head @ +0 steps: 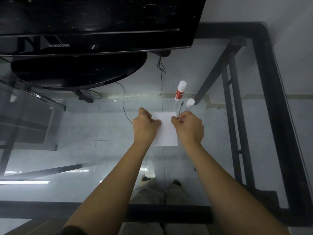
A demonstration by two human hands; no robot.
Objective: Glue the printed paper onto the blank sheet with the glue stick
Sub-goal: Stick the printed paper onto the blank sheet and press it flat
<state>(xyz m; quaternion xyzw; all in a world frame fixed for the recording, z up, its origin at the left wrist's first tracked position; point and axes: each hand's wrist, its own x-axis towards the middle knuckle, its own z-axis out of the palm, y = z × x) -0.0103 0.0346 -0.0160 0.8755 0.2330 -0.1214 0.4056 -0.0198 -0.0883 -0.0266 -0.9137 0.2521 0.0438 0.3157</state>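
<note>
A small white paper sheet (165,131) lies on the glass table in the middle of the head view. Its visible face is blank; I cannot tell whether a second sheet lies under it. My left hand (144,126) pinches its left edge near the top. My right hand (189,127) pinches its right edge at the same height. A red and white glue stick (180,91) stands upright just beyond the sheet to the right. Its white cap (190,102) rests on the glass beside it.
A black monitor (94,22) on a round black stand (77,70) fills the far left. Thin cables (125,102) run across the glass towards the sheet. The table's black metal frame (274,99) runs along the right and near edges.
</note>
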